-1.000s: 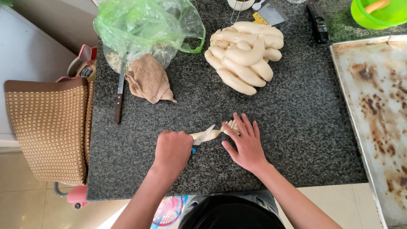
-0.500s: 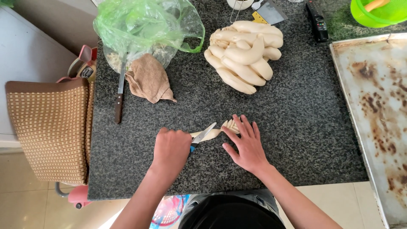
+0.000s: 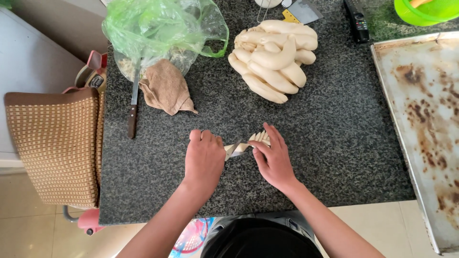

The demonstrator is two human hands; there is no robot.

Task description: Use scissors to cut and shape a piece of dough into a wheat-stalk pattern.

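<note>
Pale dough strip (image 3: pixel 246 145), lying left-right, slightly tilted, between left hand (image 3: pixel 204 160), right hand (image 3: pixel 273 160)

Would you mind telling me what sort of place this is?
Probably a home kitchen: a speckled granite counter holds a pile of shaped dough pieces, beside a well-used baking tray.

A home kitchen: granite counter (image 3: pixel 306 143), dough pieces (image 3: pixel 275 59), baking tray (image 3: pixel 425 119)

A dark, speckled stone counter (image 3: pixel 334 143) fills the middle of the frame. On the left stands a chair (image 3: pixel 52 148) with a brown and tan woven seat, and the floor (image 3: pixel 28 234) at the bottom left has pale tiles. Soft daylight falls over it all.
</note>
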